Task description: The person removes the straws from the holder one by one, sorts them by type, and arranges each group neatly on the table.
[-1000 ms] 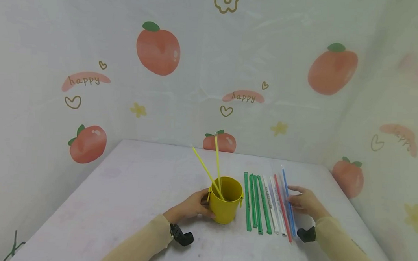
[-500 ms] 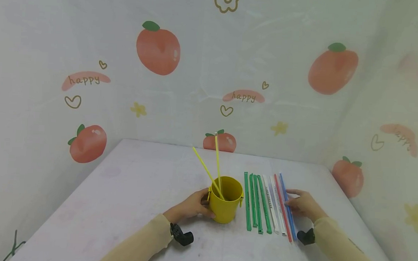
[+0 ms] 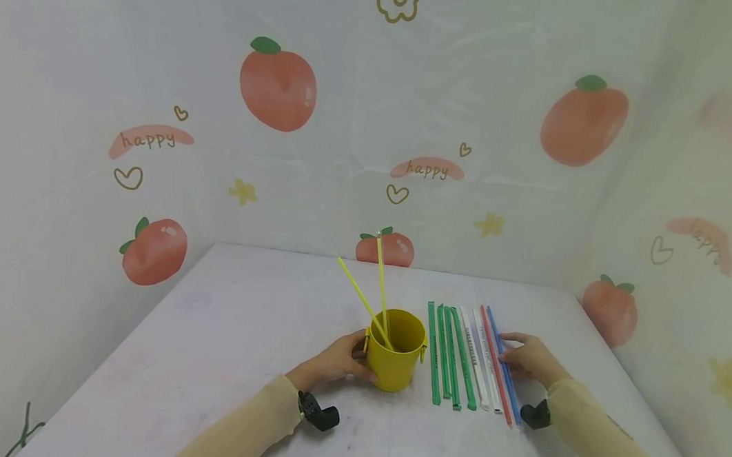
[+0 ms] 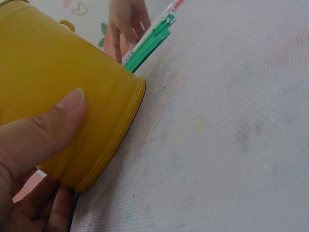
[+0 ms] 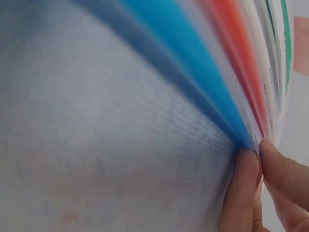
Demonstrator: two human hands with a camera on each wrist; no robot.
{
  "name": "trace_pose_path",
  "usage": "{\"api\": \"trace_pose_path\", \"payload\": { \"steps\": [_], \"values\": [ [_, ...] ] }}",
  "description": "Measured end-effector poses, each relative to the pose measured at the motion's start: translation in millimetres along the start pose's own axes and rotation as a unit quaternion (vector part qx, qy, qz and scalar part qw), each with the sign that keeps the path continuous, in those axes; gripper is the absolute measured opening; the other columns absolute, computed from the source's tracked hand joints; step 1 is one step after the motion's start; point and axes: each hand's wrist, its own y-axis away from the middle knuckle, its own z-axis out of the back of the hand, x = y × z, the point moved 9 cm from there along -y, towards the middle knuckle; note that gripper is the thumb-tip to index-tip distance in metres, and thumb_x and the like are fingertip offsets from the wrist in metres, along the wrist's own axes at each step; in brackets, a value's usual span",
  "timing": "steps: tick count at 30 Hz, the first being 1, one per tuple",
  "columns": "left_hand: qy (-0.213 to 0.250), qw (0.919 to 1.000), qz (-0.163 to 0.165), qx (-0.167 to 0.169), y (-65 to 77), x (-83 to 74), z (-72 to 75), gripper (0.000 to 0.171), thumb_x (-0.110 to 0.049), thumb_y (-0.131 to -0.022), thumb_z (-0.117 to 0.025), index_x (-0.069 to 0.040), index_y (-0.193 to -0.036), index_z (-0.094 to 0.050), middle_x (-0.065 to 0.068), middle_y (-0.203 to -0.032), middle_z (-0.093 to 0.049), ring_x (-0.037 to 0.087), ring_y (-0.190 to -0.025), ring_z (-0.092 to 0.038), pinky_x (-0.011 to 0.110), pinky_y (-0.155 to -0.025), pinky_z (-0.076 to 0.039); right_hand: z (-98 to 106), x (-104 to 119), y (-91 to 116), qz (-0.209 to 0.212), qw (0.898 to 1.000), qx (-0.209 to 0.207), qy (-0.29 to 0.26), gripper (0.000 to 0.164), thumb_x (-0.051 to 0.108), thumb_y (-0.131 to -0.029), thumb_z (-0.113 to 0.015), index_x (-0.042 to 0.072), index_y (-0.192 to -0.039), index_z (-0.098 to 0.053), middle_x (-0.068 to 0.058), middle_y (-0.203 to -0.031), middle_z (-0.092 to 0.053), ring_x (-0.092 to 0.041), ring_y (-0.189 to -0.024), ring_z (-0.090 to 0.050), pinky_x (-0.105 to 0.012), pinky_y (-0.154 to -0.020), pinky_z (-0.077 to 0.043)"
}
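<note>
My left hand [image 3: 337,359] holds the yellow bucket [image 3: 392,373] by its left side; the left wrist view shows the thumb [image 4: 58,123] on its wall and fingertips low at the base. Two yellow straws [image 3: 381,271] lean out of the bucket toward the back left. To the right, my right hand [image 3: 536,359] pinches a blue drinking straw [image 3: 494,332] between thumb and finger. It lies close alongside a red straw [image 3: 498,373], the two nearly parallel. Up close in the right wrist view, the fingertips grip the blue straw [image 5: 198,67] near the tabletop.
Left of the red straw lie white wrapped straws [image 3: 474,358], then several green ones [image 3: 432,356], side by side right of the bucket. The white tabletop [image 3: 244,305] meets a printed curtain [image 3: 348,103] at the back and right. Each wrist wears a small black camera [image 3: 319,414].
My right hand has brought the blue straw left and toward the front, so it now lies close beside the red one. The left hand and bucket have stayed put.
</note>
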Motion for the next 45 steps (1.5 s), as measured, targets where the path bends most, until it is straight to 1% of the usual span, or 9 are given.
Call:
{"api": "trace_pose_path", "payload": {
  "steps": [6, 12, 15, 17, 22, 24, 31, 39, 45],
  "values": [
    [-0.002, 1.0, -0.002, 0.002, -0.5, 0.4, -0.2, 0.086, -0.008, -0.075, -0.081, -0.006, -0.148, -0.035, 0.01, -0.15, -0.042, 0.032, -0.135, -0.044, 0.043, -0.114, -0.037, -0.4, -0.4, 0.5, 0.006, 1.0, 0.001, 0.002, 0.063, 0.004, -0.089, -0.064, -0.003, -0.145, -0.035, -0.027, -0.116, -0.058, -0.019, -0.081, -0.063, -0.033, -0.071, -0.059],
    [-0.003, 1.0, 0.003, -0.001, -0.4, 1.5, -0.2, 0.086, -0.008, -0.075, -0.082, -0.007, -0.148, -0.035, 0.009, -0.149, -0.043, 0.031, -0.135, -0.045, 0.043, -0.114, -0.037, -0.7, -0.4, 1.8, 0.006, 1.0, -0.002, 0.005, 0.064, 0.003, -0.089, -0.064, -0.002, -0.145, -0.035, -0.027, -0.117, -0.055, -0.019, -0.081, -0.063, -0.032, -0.07, -0.059],
    [-0.004, 0.9999, 0.009, -0.002, -0.4, 2.6, -0.2, 0.087, -0.009, -0.075, -0.082, -0.008, -0.148, -0.036, 0.007, -0.149, -0.043, 0.029, -0.136, -0.044, 0.042, -0.114, -0.037, -0.7, -0.5, 1.2, 0.008, 1.0, -0.003, -0.003, 0.064, 0.002, -0.088, -0.064, -0.003, -0.145, -0.035, -0.026, -0.113, -0.056, -0.018, -0.079, -0.063, -0.032, -0.069, -0.059],
    [-0.008, 1.0, 0.005, -0.002, -0.5, 2.2, -0.4, 0.087, -0.008, -0.074, -0.082, -0.007, -0.148, -0.035, 0.009, -0.15, -0.042, 0.031, -0.136, -0.044, 0.043, -0.114, -0.037, -0.6, -0.5, 0.9, 0.01, 1.0, -0.003, -0.004, 0.064, 0.002, -0.088, -0.064, -0.003, -0.145, -0.035, -0.025, -0.111, -0.057, -0.018, -0.079, -0.063, -0.032, -0.068, -0.059],
    [-0.006, 1.0, 0.006, -0.004, -0.6, 2.1, -0.1, 0.088, -0.009, -0.074, -0.083, -0.008, -0.148, -0.035, 0.008, -0.15, -0.042, 0.031, -0.136, -0.044, 0.044, -0.114, -0.037, 0.2, -1.7, -0.3, 0.01, 1.0, -0.005, 0.005, 0.063, 0.004, -0.089, -0.064, -0.002, -0.145, -0.035, -0.025, -0.112, -0.057, -0.018, -0.079, -0.062, -0.031, -0.068, -0.058],
    [-0.003, 0.9999, 0.011, -0.005, -0.8, 2.9, 0.4, 0.088, -0.01, -0.074, -0.083, -0.009, -0.148, -0.035, 0.007, -0.15, -0.042, 0.029, -0.136, -0.044, 0.043, -0.114, -0.037, 0.5, -2.2, -0.9, 0.01, 1.0, -0.004, 0.005, 0.063, 0.004, -0.089, -0.064, -0.002, -0.145, -0.035, -0.025, -0.112, -0.057, -0.018, -0.079, -0.062, -0.031, -0.068, -0.058],
    [-0.004, 0.9999, 0.01, -0.006, -1.5, 4.8, 0.5, 0.087, -0.011, -0.074, -0.083, -0.009, -0.148, -0.036, 0.007, -0.149, -0.043, 0.029, -0.136, -0.044, 0.043, -0.114, -0.037, 0.4, -3.2, -2.3, 0.01, 1.0, -0.002, 0.001, 0.063, 0.004, -0.089, -0.064, -0.002, -0.145, -0.035, -0.023, -0.109, -0.059, -0.018, -0.079, -0.062, -0.031, -0.068, -0.058],
    [-0.006, 0.9998, 0.015, -0.008, -0.5, 4.2, 0.9, 0.088, -0.011, -0.074, -0.083, -0.01, -0.148, -0.036, 0.007, -0.149, -0.043, 0.029, -0.135, -0.045, 0.043, -0.114, -0.037, 1.1, -5.9, -0.9, -0.001, 1.0, 0.0, 0.002, 0.062, 0.006, -0.09, -0.064, 0.0, -0.145, -0.037, -0.024, -0.114, -0.054, -0.02, -0.083, -0.06, -0.03, -0.069, -0.058],
    [0.0, 0.9998, 0.019, -0.01, -0.8, 5.5, 1.7, 0.088, -0.011, -0.074, -0.083, -0.009, -0.148, -0.035, 0.007, -0.15, -0.043, 0.029, -0.136, -0.045, 0.044, -0.114, -0.037, 0.7, -4.3, 0.9, -0.001, 1.0, 0.0, 0.004, 0.062, 0.007, -0.09, -0.063, 0.0, -0.145, -0.036, -0.023, -0.113, -0.056, -0.02, -0.082, -0.061, -0.03, -0.069, -0.058]
  ]
}}
